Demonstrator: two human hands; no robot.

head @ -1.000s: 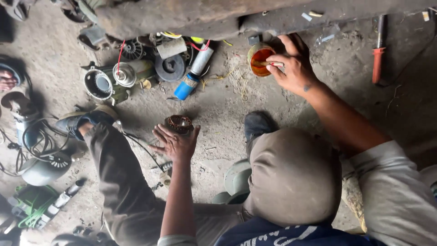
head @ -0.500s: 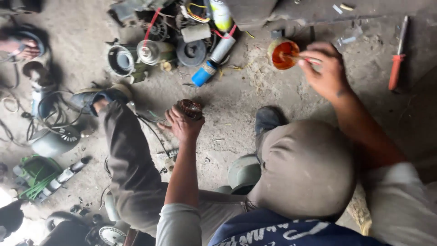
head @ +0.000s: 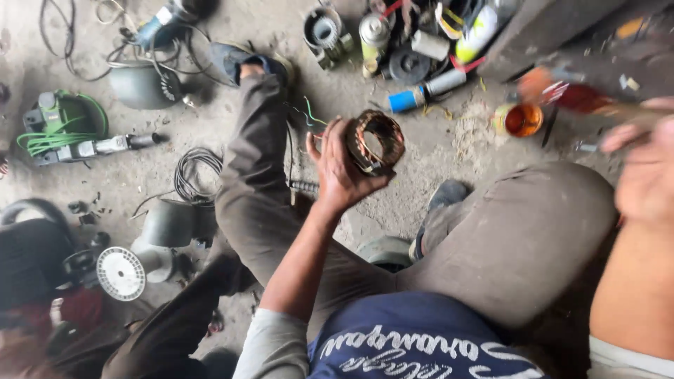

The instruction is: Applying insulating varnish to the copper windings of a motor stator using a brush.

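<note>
1. The person sits on the floor in a navy printed shirt (head: pixel 421 344) with grey-brown trousers (head: pixel 505 238), one knee raised, the other leg stretched toward a dark blue shoe (head: pixel 242 60)
2. The left hand (head: pixel 337 168) is lifted above the legs, its grip closed on a round ring-shaped motor stator with copper-brown windings (head: pixel 375 142); the fingers curl around the ring's near edge, and the ring is in the air, clear of the floor
3. The right hand (head: pixel 642 179) is blurred at the right edge; fingers look loosely spread, but I cannot tell whether its grip holds anything
4. Beyond that hand, a small round tin of orange liquid (head: pixel 521 119) stands on the dusty concrete floor (head: pixel 435 147), and just past it a blurred reddish object (head: pixel 572 95) shows, its kind unclear
5. To the left lie a coil of black cable (head: pixel 193 172), a white ribbed disc (head: pixel 121 272) and a green power tool with green cord (head: pixel 60 123)
6. Farthest away sit a blue-capped grey cylinder (head: pixel 425 91), a silver spray can (head: pixel 373 35) and a round metal housing (head: pixel 323 31)
</note>
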